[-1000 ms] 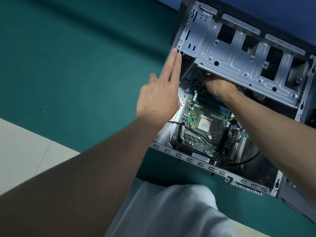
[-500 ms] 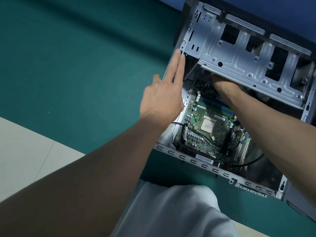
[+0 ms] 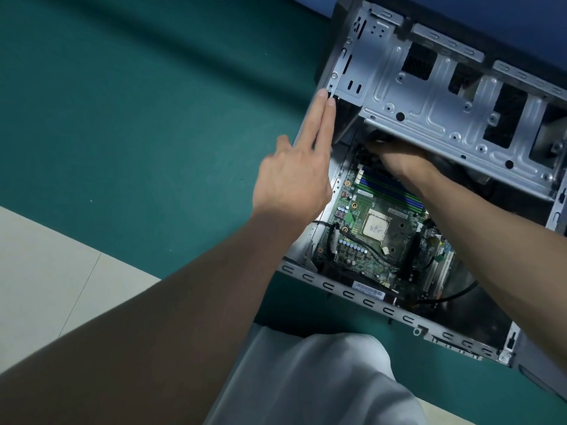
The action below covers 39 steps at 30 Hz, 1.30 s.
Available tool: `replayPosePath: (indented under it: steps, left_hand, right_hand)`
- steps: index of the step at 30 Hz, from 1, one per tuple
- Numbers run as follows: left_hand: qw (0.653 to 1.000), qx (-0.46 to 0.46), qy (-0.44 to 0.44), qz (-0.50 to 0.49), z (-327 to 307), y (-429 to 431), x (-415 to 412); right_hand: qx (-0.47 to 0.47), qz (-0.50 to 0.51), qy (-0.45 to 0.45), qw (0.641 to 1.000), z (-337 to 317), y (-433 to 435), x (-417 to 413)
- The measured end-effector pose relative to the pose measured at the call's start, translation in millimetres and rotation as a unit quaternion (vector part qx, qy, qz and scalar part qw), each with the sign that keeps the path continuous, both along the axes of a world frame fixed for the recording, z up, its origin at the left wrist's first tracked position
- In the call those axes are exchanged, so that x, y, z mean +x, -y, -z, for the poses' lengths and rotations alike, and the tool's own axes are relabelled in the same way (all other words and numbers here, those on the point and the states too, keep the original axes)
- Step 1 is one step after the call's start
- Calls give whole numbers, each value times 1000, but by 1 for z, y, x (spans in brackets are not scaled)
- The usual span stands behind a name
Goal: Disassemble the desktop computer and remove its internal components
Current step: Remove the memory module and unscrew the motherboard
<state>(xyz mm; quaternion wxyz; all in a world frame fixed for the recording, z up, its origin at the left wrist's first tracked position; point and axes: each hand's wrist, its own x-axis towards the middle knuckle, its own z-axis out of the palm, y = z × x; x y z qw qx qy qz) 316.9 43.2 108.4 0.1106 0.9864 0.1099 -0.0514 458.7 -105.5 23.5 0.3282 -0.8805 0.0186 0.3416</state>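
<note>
Head view: the desktop computer case (image 3: 368, 302) lies open on its side on a green mat (image 3: 153, 118), near the mat's near edge where it borders the tiled floor (image 3: 46, 271). The frame's top and right edges cut the case off. The left hand (image 3: 294, 179) is flat with straight fingers, its fingertips touching the case's left wall beside the steel drive cage (image 3: 429, 111). The right hand (image 3: 399, 157) reaches beneath that cage; its fingers are hidden, so its grip cannot be told. The motherboard (image 3: 352, 250), processor (image 3: 376, 230) and memory sticks (image 3: 395, 191) show, partly covered by the right forearm. A grey-clad knee (image 3: 322, 378) fills the bottom.
</note>
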Motion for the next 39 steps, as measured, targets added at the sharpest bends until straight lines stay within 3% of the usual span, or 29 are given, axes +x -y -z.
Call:
replayPosePath:
  steps: [3,9,16,21,24,26,28,35,39]
  left_hand:
    - [1000,-5,-9,-1,2,1,-2]
    - [1000,-1,4,4,3,0,-2]
    - [999,16,20,20,5,0,-2]
    - [993,87,45,65,-3,1,-5]
    - [981,-12,124,151,-17,41,-6]
    - [966,-154,96,183,-25,86,-5]
    - [950,-222,61,211,-29,125,-4]
    - [919,-262,108,275,-35,201,2]
    - [923,-237,105,283,-34,227,8]
  right_hand:
    - [30,62,34,997,-7,6,-8]
    - [158,236,-43,958,-18,22,-30]
    - [318,310,-71,893,-47,48,-78]
    - [370,358,-22,857,-86,82,-103]
    - [400,376,1,836,-108,108,-112]
    - [400,390,16,829,-119,126,-118]
    - [401,408,29,820,-126,145,-123]
    - [453,423,36,784,-125,203,-138]
    - [472,435,43,765,-118,231,-141]
